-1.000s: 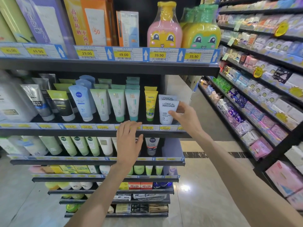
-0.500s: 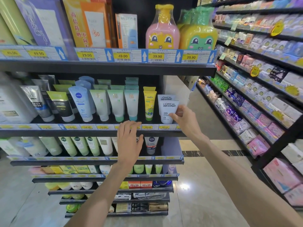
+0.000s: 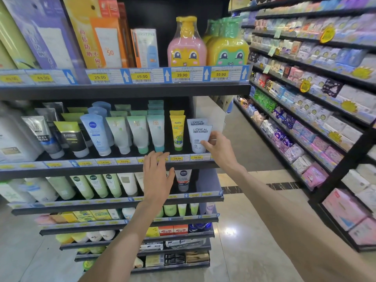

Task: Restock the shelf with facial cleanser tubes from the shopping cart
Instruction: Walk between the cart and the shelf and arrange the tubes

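Nearest the camera, the left hand [image 3: 156, 176] rests flat against the front rail of the tube shelf [image 3: 97, 169], fingers straight and together, holding nothing. Just beyond it, the right hand [image 3: 216, 148] pinches the lower right edge of the front L'Oreal Men Expert tube [image 3: 198, 138], thumb and fingertips curled onto it. That white cleanser tube stands cap-down at the right end of the shelf, touching a second L'Oreal Men Expert tube [image 3: 196, 122] directly behind it.

As a judgement, this tube is essentially placed and is only being squared up in its row; what remains is letting go and fetching more. The shopping cart is not in view, so how many tubes are left cannot be told.

On the same shelf, to the left, stand a yellow frog-print tube [image 3: 177, 132], three rows of pale green tubes [image 3: 138, 135], a blue Nivea tube [image 3: 95, 134] and dark men's tubes [image 3: 70, 139], each several deep. The L'Oreal row shows only two, so it looks the thinnest.

Below, a Nivea Men tube [image 3: 183, 180] stands beside light green tubes [image 3: 97, 186]. Above, the top shelf carries a pink cartoon bottle [image 3: 186, 45] and a green cartoon bottle [image 3: 228, 49]. Farther right, the aisle shelving [image 3: 329, 98] holds soft packs.
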`<state>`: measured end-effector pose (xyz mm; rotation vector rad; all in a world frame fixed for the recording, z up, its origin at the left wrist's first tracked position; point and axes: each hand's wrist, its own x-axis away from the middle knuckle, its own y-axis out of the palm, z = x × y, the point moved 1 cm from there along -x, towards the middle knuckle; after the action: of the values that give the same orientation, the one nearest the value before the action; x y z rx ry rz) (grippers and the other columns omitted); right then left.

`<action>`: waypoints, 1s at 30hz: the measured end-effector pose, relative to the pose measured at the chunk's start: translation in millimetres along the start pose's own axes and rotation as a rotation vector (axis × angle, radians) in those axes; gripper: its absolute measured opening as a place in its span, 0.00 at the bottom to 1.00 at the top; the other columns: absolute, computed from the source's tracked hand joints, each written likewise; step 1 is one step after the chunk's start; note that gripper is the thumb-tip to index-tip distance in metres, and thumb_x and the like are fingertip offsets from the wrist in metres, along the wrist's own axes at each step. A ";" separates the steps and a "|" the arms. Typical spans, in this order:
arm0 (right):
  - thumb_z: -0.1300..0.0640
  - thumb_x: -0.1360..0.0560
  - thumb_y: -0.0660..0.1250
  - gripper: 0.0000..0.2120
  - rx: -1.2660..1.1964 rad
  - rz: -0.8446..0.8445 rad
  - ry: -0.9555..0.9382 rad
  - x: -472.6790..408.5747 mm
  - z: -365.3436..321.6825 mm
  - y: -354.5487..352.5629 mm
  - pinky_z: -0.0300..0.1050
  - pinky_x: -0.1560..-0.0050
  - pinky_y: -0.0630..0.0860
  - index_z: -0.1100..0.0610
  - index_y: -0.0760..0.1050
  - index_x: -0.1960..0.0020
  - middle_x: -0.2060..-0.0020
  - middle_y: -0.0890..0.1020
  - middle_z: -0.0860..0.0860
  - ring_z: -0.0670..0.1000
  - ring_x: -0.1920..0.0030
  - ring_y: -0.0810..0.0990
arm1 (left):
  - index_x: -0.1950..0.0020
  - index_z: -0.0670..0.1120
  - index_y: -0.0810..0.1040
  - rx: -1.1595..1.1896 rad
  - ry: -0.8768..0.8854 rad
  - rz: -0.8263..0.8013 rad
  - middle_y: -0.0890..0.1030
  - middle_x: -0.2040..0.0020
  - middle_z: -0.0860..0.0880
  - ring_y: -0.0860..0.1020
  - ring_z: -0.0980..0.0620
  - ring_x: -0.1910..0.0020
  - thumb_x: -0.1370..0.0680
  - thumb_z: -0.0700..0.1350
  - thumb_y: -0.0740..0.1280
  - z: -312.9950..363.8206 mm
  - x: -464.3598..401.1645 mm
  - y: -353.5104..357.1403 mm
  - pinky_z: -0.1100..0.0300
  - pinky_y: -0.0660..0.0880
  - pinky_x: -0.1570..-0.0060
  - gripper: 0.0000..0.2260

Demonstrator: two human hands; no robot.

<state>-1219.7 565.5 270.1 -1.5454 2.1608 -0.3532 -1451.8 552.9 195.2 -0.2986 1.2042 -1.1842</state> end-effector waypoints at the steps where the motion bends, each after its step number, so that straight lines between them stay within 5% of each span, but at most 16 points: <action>1: 0.56 0.20 0.71 0.11 0.002 -0.003 -0.003 0.7 -0.5 -0.5 0.25 0.62 0.73 0.53 0.75 0.40 0.52 0.82 0.42 0.34 0.55 0.79 | 0.27 0.45 0.72 0.002 -0.005 -0.011 0.72 0.30 0.45 0.64 0.43 0.25 0.21 0.44 0.70 1.2 0.3 -1.1 0.46 0.62 0.24 0.22; 6: 0.53 0.22 0.73 0.23 0.004 -0.039 -0.058 17.0 -1.3 -10.5 0.35 0.45 0.77 0.55 0.71 0.29 0.41 0.80 0.46 0.44 0.42 0.81 | 0.24 0.46 0.69 -0.029 0.047 -0.036 0.70 0.25 0.46 0.61 0.44 0.21 0.19 0.45 0.69 18.5 12.1 -10.8 0.43 0.59 0.22 0.24; 9: 0.50 0.22 0.73 0.31 0.136 -0.028 -0.100 31.4 9.9 -29.2 0.44 0.34 0.71 0.55 0.66 0.24 0.31 0.75 0.50 0.49 0.31 0.74 | 0.23 0.47 0.69 -0.063 0.113 -0.040 0.69 0.23 0.46 0.60 0.44 0.21 0.18 0.46 0.67 38.2 20.1 -12.1 0.43 0.59 0.22 0.23; 15: 0.45 0.24 0.74 0.35 0.485 0.000 -0.153 82.6 63.8 -100.7 0.50 0.31 0.70 0.54 0.64 0.23 0.31 0.74 0.53 0.54 0.31 0.72 | 0.19 0.49 0.63 -0.090 0.164 -0.165 0.61 0.19 0.48 0.52 0.48 0.17 0.16 0.54 0.61 106.7 48.5 14.1 0.47 0.48 0.19 0.26; 19: 0.41 0.27 0.74 0.40 0.650 -0.025 -0.140 132.1 119.5 -168.9 0.54 0.29 0.71 0.54 0.63 0.22 0.29 0.72 0.53 0.55 0.29 0.71 | 0.19 0.49 0.63 -0.093 0.227 -0.228 0.61 0.18 0.47 0.53 0.46 0.18 0.17 0.55 0.62 170.3 78.5 46.1 0.44 0.50 0.19 0.27; 30: 0.36 0.26 0.71 0.42 0.807 0.018 0.237 312.6 260.2 -380.3 0.54 0.24 0.63 0.50 0.58 0.20 0.22 0.63 0.54 0.56 0.22 0.61 | 0.22 0.50 0.66 0.085 0.554 -0.473 0.65 0.21 0.44 0.59 0.42 0.20 0.18 0.56 0.65 407.7 211.2 154.4 0.41 0.57 0.22 0.26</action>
<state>-858.8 158.1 152.7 -1.0449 1.8154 -1.2682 -1051.6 288.0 129.0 -0.1995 1.6060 -1.8030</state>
